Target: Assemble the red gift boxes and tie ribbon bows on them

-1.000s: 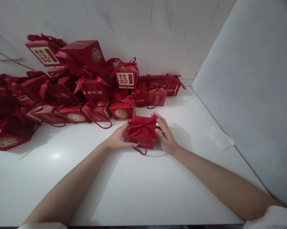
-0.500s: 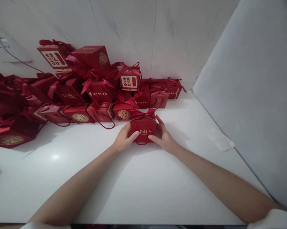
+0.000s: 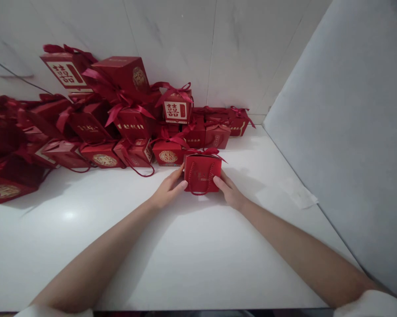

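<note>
A small red gift box (image 3: 203,174) with a ribbon bow on top and a cord handle hanging down its front stands upright on the white table (image 3: 192,255). My left hand (image 3: 167,189) grips its left side and my right hand (image 3: 227,187) grips its right side, fingers pressed against the box. The box sits just in front of a row of similar red boxes (image 3: 167,152).
Many red gift boxes with ribbons (image 3: 119,110) are piled against the tiled back wall, spreading to the far left. A grey panel (image 3: 350,132) slants along the right side. A scrap of white paper (image 3: 297,191) lies by the panel.
Both hands pushed the box away from me toward the row of boxes and set it more upright, so its front with the cord handle now faces me.
</note>
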`<state>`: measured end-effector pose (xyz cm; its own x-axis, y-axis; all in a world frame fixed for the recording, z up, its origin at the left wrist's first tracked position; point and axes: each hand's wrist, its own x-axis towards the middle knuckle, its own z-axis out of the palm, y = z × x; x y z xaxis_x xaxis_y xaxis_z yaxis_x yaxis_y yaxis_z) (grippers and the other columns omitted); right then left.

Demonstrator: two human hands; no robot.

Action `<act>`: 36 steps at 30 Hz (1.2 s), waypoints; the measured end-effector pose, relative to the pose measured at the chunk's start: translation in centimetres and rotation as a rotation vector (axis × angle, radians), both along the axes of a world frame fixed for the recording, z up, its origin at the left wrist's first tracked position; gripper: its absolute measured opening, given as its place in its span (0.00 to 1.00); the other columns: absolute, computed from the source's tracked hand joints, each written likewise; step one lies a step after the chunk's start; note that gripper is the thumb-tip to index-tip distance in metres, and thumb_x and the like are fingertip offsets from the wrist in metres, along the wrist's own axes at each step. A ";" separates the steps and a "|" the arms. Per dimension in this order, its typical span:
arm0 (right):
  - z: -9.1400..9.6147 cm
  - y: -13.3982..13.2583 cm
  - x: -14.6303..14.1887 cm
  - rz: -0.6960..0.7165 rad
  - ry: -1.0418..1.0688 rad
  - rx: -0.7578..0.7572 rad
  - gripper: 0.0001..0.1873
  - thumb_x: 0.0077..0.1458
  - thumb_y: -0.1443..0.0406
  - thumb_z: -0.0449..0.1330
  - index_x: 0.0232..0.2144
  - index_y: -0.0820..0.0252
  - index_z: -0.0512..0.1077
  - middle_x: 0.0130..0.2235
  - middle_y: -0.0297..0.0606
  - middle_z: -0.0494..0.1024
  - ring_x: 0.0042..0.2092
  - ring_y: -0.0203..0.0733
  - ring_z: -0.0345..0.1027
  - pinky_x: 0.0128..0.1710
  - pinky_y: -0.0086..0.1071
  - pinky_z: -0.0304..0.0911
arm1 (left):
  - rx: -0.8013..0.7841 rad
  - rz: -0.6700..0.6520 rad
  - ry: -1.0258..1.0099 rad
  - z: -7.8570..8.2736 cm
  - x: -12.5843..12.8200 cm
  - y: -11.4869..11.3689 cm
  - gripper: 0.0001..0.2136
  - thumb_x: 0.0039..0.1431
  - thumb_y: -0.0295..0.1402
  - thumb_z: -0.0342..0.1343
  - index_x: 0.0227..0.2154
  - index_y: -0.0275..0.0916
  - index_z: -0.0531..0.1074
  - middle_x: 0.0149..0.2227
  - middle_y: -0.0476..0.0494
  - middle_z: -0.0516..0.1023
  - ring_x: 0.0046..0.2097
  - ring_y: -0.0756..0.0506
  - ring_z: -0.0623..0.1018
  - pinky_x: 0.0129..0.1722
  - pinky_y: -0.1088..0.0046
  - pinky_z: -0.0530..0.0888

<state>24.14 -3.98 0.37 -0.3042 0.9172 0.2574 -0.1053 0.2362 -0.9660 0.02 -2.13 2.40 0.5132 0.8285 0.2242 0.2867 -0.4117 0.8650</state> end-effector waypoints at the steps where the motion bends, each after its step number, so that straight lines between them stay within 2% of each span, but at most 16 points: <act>1: 0.0 0.0 0.0 -0.006 -0.005 0.006 0.31 0.64 0.50 0.53 0.66 0.46 0.55 0.65 0.33 0.63 0.66 0.47 0.54 0.67 0.45 0.50 | 0.007 0.001 0.007 0.0 0.0 0.0 0.30 0.65 0.49 0.47 0.65 0.37 0.59 0.65 0.36 0.64 0.64 0.33 0.65 0.64 0.56 0.61; 8: 0.7 -0.3 -0.2 -0.003 0.021 0.023 0.32 0.64 0.52 0.55 0.66 0.47 0.53 0.65 0.37 0.64 0.65 0.47 0.57 0.66 0.45 0.54 | 0.038 -0.005 0.051 -0.2 -0.3 0.1 0.29 0.66 0.48 0.46 0.65 0.38 0.58 0.65 0.36 0.63 0.64 0.34 0.65 0.63 0.56 0.61; 15: 0.6 -0.3 -0.4 -0.024 0.017 -0.007 0.39 0.61 0.48 0.57 0.68 0.50 0.48 0.62 0.42 0.67 0.64 0.51 0.58 0.65 0.51 0.54 | 0.007 -0.060 -0.014 0.1 -0.3 0.1 0.30 0.65 0.46 0.49 0.66 0.39 0.57 0.67 0.37 0.60 0.64 0.33 0.65 0.64 0.56 0.60; 21: 0.8 -0.2 -0.2 -0.044 -0.017 0.019 0.31 0.62 0.50 0.55 0.64 0.48 0.57 0.63 0.38 0.66 0.64 0.50 0.57 0.66 0.49 0.52 | -0.007 -0.038 -0.032 0.2 -0.2 0.0 0.29 0.65 0.47 0.49 0.64 0.39 0.59 0.66 0.37 0.62 0.64 0.33 0.64 0.64 0.57 0.60; 26: 0.7 -0.1 -0.2 -0.062 -0.013 0.001 0.35 0.61 0.49 0.57 0.65 0.50 0.53 0.60 0.42 0.69 0.63 0.51 0.59 0.63 0.51 0.57 | 0.012 -0.013 0.025 -0.2 -0.3 0.2 0.30 0.65 0.49 0.47 0.65 0.38 0.59 0.66 0.36 0.62 0.64 0.34 0.64 0.64 0.57 0.59; 30: 0.4 -0.1 -0.1 -0.076 -0.014 -0.006 0.36 0.60 0.48 0.57 0.64 0.52 0.54 0.60 0.44 0.69 0.62 0.52 0.61 0.62 0.49 0.59 | 0.040 -0.021 0.023 -0.1 -0.2 0.2 0.30 0.65 0.50 0.46 0.64 0.37 0.61 0.65 0.37 0.63 0.64 0.34 0.64 0.64 0.58 0.59; 33: 0.5 -0.2 0.1 -0.060 -0.029 0.035 0.35 0.62 0.45 0.52 0.65 0.52 0.52 0.60 0.44 0.68 0.62 0.52 0.61 0.61 0.50 0.60 | -0.057 0.026 -0.028 0.1 -0.1 0.1 0.28 0.65 0.51 0.46 0.60 0.36 0.67 0.61 0.38 0.69 0.62 0.34 0.67 0.64 0.59 0.60; 36: 0.7 -0.5 0.1 -0.093 -0.038 0.141 0.38 0.63 0.45 0.51 0.68 0.50 0.45 0.64 0.43 0.62 0.62 0.53 0.60 0.61 0.51 0.59 | -0.280 0.098 -0.145 -0.2 0.2 0.0 0.30 0.66 0.53 0.40 0.49 0.33 0.76 0.48 0.36 0.80 0.53 0.34 0.75 0.58 0.57 0.67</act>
